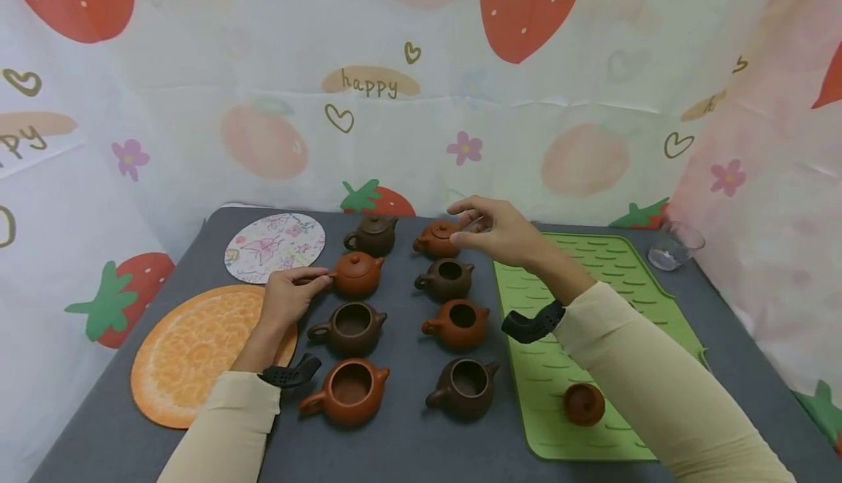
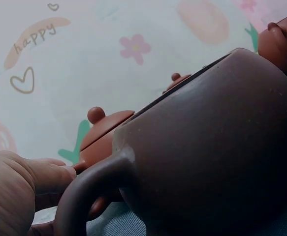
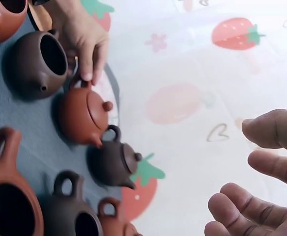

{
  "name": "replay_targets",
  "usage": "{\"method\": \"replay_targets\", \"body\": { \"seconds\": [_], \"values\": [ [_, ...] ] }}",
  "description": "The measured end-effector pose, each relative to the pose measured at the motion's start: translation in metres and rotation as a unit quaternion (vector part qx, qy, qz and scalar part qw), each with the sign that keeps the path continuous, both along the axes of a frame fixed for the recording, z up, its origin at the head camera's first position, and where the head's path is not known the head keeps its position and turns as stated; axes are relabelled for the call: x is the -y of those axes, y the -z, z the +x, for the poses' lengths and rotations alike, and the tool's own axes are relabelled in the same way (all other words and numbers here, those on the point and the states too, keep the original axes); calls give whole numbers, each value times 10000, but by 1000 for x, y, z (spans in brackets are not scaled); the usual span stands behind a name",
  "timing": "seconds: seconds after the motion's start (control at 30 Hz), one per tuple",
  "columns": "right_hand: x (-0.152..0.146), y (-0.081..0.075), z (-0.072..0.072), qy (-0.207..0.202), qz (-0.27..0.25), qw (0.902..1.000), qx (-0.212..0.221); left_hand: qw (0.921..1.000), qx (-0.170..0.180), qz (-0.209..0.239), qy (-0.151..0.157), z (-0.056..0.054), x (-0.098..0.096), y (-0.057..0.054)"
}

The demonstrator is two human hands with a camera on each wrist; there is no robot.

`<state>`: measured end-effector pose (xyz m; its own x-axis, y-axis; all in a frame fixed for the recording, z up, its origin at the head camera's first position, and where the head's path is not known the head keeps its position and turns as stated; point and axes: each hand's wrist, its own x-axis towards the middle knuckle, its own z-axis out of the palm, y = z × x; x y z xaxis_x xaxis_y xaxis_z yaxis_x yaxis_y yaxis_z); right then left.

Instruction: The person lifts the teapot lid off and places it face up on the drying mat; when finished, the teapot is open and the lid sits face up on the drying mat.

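My left hand (image 1: pixel 286 299) pinches the handle of a reddish lidded teapot (image 1: pixel 359 278), which stands on the table in the left column. In the left wrist view a dark lidless teapot (image 2: pixel 207 142) hides part of that grip. Over the back of the right column hovers my right hand (image 1: pixel 498 232), fingers loosely bent and parted, with nothing between them in the right wrist view. Nearest to it is a small reddish lidded teapot (image 1: pixel 436 240). A dark lidded teapot (image 1: pixel 373 233) stands at the back left.
Lidless teapots, among them a reddish one (image 1: pixel 351 393) and a dark one (image 1: pixel 465 389), fill the front rows. A reddish lid (image 1: pixel 584 404) lies on the green mat (image 1: pixel 546 424). A clear glass (image 1: pixel 674 247) stands back right; an orange round mat (image 1: pixel 177 351) and a patterned one (image 1: pixel 276 242) lie left.
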<state>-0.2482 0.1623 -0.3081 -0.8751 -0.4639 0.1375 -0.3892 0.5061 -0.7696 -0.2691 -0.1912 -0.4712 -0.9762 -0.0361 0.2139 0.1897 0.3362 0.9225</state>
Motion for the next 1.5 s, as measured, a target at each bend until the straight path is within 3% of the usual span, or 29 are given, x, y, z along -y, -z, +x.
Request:
{"method": "replay_targets", "body": {
  "seconds": [0.37,0.4,0.83,1.5],
  "values": [
    [42,24,-15,-71,-310,9991,272,10000,12,83,45,3,0,-4],
    [45,27,-16,-69,-305,9991,293,10000,10,59,50,6,-2,-8],
    [82,58,-33,40,136,9999,41,10000,60,65,24,-1,-2,1],
    [130,82,-46,204,744,9970,85,9997,203,139,80,2,0,-5]
  ]
}}
